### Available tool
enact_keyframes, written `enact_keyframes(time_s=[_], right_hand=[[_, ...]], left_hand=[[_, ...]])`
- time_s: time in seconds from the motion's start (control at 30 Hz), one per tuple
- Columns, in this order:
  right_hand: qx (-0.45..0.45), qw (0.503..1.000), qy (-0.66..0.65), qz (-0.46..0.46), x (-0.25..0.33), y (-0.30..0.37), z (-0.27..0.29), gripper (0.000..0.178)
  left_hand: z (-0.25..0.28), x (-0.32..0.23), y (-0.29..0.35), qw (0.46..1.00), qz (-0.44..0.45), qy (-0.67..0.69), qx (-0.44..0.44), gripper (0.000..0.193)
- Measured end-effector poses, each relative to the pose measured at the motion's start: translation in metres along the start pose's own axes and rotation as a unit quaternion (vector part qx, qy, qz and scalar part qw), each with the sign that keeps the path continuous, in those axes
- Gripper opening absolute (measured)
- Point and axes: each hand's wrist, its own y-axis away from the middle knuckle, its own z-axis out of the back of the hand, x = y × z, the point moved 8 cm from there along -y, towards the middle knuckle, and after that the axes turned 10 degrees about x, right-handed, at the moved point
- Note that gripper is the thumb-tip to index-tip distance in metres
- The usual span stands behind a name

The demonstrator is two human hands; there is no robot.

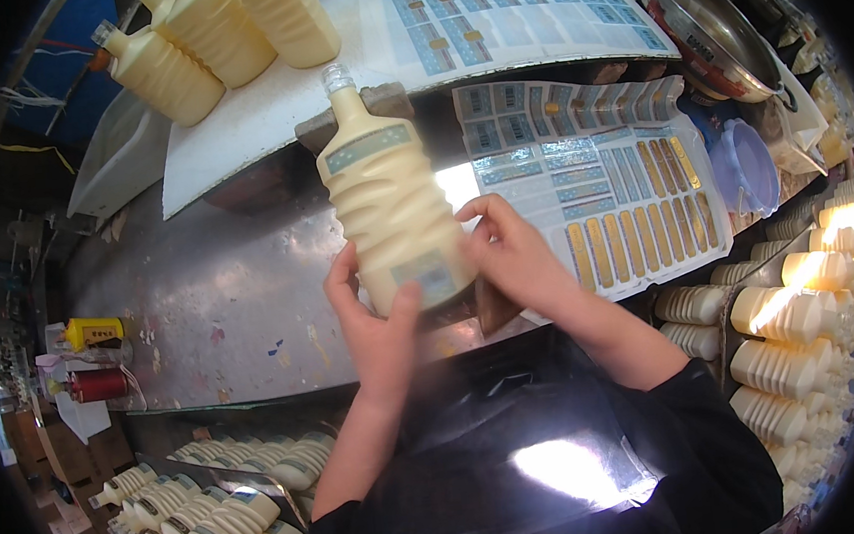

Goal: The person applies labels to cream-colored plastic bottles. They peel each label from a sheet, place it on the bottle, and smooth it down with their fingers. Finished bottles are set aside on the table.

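A cream bottle (382, 205) with rippled sides and a clear neck stands tilted in front of me. A blue patterned label (370, 149) crosses its shoulder, and a smaller bluish label (425, 279) lies low on its front. My left hand (374, 336) is closed round the bottle's lower left side, its thumb beside the small label. Against the lower right edge my right hand (514, 250) is closed, fingers bent and pinched at the bottle. Whether a bit of label is between those fingertips is hidden. Behind the bottle's neck sits a brownish block (389, 104).
Label sheets (631, 186) in blue and gold lie to the right; more sheets (528, 18) lie on a white board (228, 162). Several cream bottles (161, 77) stand at upper left. A metal pan (718, 18) and purple bucket (743, 167) are far right. Racked bottles (237, 523) flank me below.
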Motion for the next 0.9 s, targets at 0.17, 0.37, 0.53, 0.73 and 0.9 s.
enact_keyframes(time_s=[0.17,0.37,0.53,0.73,0.9], right_hand=[[0.026,0.990,-0.038,0.134,0.047,-0.002,0.010,0.029],[-0.034,0.835,0.392,0.385,0.117,0.031,-0.022,0.030],[0.047,0.750,0.386,0.535,0.096,0.078,-0.076,0.022],[-0.118,0.904,0.323,0.254,0.073,0.044,-0.020,0.017],[-0.157,0.933,0.242,0.214,0.056,0.050,-0.010,0.027]], left_hand=[[0.002,0.005,-0.001,0.999,-0.022,-0.027,-0.002,0.078],[0.001,0.002,0.002,0.999,-0.036,-0.015,-0.003,0.069],[0.005,0.014,-0.003,0.988,-0.016,0.149,0.022,0.055],[0.004,-0.004,-0.005,0.997,-0.055,-0.060,-0.004,0.057],[0.001,-0.001,-0.010,0.986,-0.059,-0.154,-0.037,0.065]])
